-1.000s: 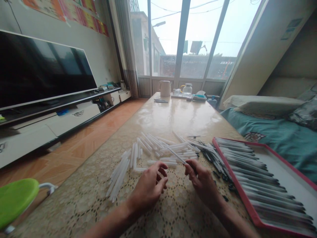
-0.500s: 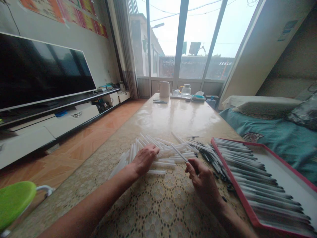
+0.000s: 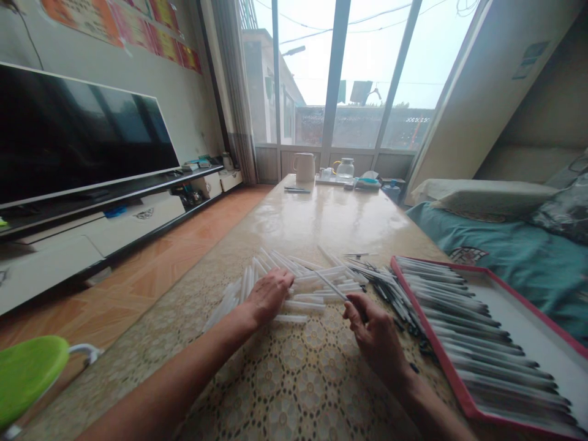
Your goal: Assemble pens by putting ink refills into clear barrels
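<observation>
A loose pile of white plastic tubes [image 3: 294, 278] lies in the middle of a long table [image 3: 321, 214] covered with a patterned lace cloth. My left hand [image 3: 269, 296] rests palm down on the left part of that pile, fingers curled over the tubes. My right hand [image 3: 374, 334] is closed in a pinch on one thin white tube [image 3: 329, 285] that points up and to the left. To its right lies a heap of thin dark refills [image 3: 390, 291]. A red-rimmed tray [image 3: 542, 318] at the right holds rows of finished pens.
A white jug [image 3: 305, 166], a glass teapot [image 3: 346, 168] and small items stand at the table's far end. A television [image 3: 78, 135] on a low cabinet runs along the left wall. A green stool [image 3: 27, 373] is at the lower left, a teal-covered bed [image 3: 514, 251] at the right.
My left hand reached forward from in front of me onto the pile of white tubes and stays there. My right hand kept its tube and barely moved.
</observation>
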A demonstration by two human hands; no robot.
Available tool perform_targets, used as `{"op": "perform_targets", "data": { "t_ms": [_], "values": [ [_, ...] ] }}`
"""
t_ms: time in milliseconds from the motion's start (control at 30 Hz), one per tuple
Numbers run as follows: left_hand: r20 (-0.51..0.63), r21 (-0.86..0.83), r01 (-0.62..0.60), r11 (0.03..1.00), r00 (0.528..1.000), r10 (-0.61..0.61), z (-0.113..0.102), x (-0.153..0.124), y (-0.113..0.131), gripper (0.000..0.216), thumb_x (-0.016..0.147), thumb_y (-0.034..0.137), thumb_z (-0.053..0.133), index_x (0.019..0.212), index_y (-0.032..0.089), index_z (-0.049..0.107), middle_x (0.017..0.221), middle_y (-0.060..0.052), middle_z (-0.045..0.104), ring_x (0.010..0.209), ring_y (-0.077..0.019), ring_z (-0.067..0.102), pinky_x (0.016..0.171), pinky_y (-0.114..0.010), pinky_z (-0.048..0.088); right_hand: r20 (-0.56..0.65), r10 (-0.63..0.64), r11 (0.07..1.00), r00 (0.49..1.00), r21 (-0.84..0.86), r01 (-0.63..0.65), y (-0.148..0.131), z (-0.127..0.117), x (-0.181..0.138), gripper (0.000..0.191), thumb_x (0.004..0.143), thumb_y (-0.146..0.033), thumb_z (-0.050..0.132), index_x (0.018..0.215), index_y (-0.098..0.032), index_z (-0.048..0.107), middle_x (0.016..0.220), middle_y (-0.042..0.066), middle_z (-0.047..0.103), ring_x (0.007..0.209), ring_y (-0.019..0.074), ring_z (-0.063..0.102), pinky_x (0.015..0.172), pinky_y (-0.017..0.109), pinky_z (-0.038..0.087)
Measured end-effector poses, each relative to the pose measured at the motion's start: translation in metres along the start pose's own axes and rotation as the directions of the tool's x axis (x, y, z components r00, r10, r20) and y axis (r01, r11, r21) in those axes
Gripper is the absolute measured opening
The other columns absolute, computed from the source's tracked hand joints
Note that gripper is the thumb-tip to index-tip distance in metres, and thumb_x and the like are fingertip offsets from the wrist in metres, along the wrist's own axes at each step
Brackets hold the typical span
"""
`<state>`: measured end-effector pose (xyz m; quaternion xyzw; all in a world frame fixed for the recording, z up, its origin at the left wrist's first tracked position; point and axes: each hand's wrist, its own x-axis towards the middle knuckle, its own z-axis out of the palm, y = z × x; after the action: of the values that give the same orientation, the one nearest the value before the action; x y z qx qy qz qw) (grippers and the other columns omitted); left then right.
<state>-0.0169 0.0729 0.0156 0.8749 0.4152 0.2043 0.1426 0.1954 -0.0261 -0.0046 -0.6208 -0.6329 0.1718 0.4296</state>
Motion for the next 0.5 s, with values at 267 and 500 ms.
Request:
{"op": "perform_targets", "data": {
  "t_ms": [267, 500],
  "values": [
    [-0.175, -0.277, 0.059, 0.959, 0.978, -0.111, 0.003, -0.007, -0.004, 0.023, 0.080, 0.015, 0.049, 0.097, 0.021, 0.063, 0.093, -0.007, 0.062, 0.093, -0.0239, 0.054, 0.088, -0.040, 0.039, 0.008, -0.031, 0.999, 0.999, -0.012, 0.031, 0.000, 0.001, -0.001, 0.017, 0.087, -0.029, 0.044, 0.091, -0.018, 0.057, 0.071, 0.003, 0.062, 0.063, 0.0178, 0.059, 0.059, 0.027, 0.043],
    [-0.137, -0.594, 0.162, 0.788, 0.945, -0.298, 0.014, -0.006, -0.010, 0.026, 0.082, 0.030, 0.047, 0.099, 0.014, 0.060, 0.066, -0.001, 0.057, 0.058, -0.0152, 0.056, 0.057, -0.028, 0.046, 0.035, -0.004, 1.000, 0.999, -0.022, 0.005, -0.003, 0.001, 0.000, 0.019, 0.088, -0.031, 0.042, 0.091, -0.018, 0.055, 0.066, 0.002, 0.060, 0.059, 0.0165, 0.056, 0.056, 0.026, 0.040]
  ]
}}
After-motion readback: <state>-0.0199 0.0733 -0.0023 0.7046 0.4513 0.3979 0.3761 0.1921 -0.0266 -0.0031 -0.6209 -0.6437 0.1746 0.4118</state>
